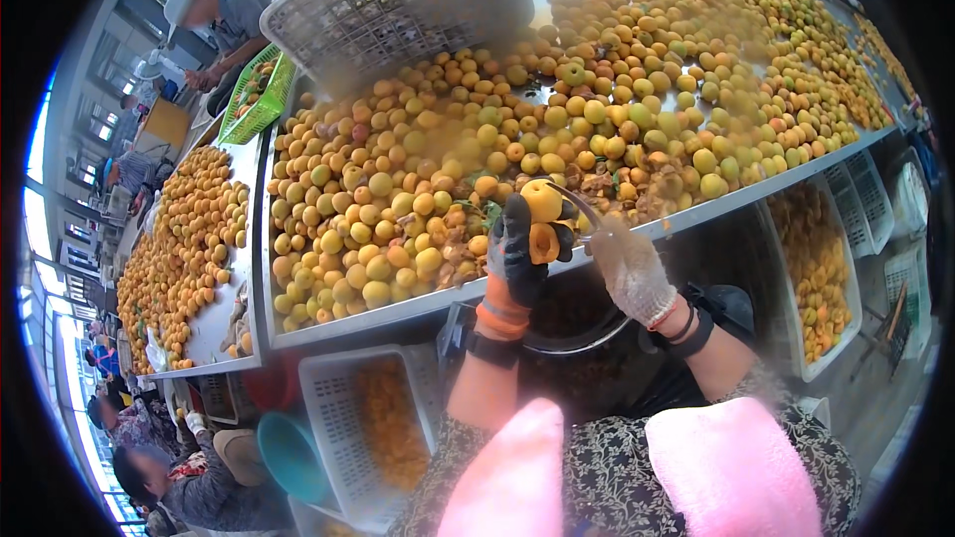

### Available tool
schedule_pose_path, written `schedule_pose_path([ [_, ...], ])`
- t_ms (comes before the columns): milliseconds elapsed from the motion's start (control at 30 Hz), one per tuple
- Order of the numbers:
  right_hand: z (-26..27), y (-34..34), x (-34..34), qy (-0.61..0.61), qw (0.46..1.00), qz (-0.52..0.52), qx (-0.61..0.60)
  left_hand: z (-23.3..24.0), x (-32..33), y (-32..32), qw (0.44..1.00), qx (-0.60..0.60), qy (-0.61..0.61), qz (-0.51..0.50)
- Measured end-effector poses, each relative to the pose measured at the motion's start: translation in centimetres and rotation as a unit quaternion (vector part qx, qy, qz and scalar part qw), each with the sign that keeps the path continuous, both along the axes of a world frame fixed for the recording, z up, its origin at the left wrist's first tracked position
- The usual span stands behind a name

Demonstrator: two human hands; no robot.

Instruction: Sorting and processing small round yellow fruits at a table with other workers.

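Observation:
My left hand (520,257), in an orange and black coated glove, grips a whole yellow apricot (541,201) between thumb and fingers. Below that fruit, an apricot half (544,243) with a hollow centre rests against the same fingers. My right hand (630,272) wears a whitish knitted glove and closes around a tool with a thin curved metal blade (578,203). The blade arches over the top of the whole apricot; whether it cuts the skin is hard to tell. Both hands are above the front edge of the metal table (462,294).
Heaped apricots (403,164) cover the table, with brown pulp scraps near its edge. A white plastic crate (403,0) stands at the back. Crates of apricot pieces flank me, one left (336,418) and one right (813,276). A teal bucket (295,455) and other people are at left.

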State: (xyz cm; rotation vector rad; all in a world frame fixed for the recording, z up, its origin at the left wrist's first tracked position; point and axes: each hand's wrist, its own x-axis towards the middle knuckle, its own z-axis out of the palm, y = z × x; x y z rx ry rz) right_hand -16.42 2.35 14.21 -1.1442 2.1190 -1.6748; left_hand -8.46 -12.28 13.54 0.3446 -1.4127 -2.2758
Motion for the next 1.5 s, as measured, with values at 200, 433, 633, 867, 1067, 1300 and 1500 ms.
schedule_pose_path([
  [200,-2.4,0.3,-0.8,0.2,0.978,-0.024,0.051,-0.4,-0.7,0.3,0.997,-0.065,-0.03,0.021],
  [433,-2.3,0.1,-0.7,0.183,0.983,-0.006,0.004,-0.3,-0.6,0.2,0.999,-0.033,-0.036,0.021],
  [633,-1.8,-0.2,-0.3,0.197,0.98,-0.02,-0.009,0.2,-0.3,0.2,0.998,-0.034,-0.041,0.027],
  [867,-1.4,-0.4,0.4,-0.016,0.998,0.025,0.06,-0.6,0.0,0.0,0.998,-0.03,-0.024,0.05],
  [1067,-0.6,-0.4,0.1,-0.091,0.988,0.084,0.087,-0.1,0.5,-0.7,0.993,-0.095,-0.054,0.039],
  [1300,-2.9,0.3,-0.1,0.286,0.953,0.086,0.048,0.9,0.2,-0.4,0.988,-0.141,-0.049,0.037],
  [1500,-2.2,0.7,-1.0,0.229,0.958,0.111,0.132,-1.2,-0.8,0.0,0.939,-0.335,-0.032,0.069],
])
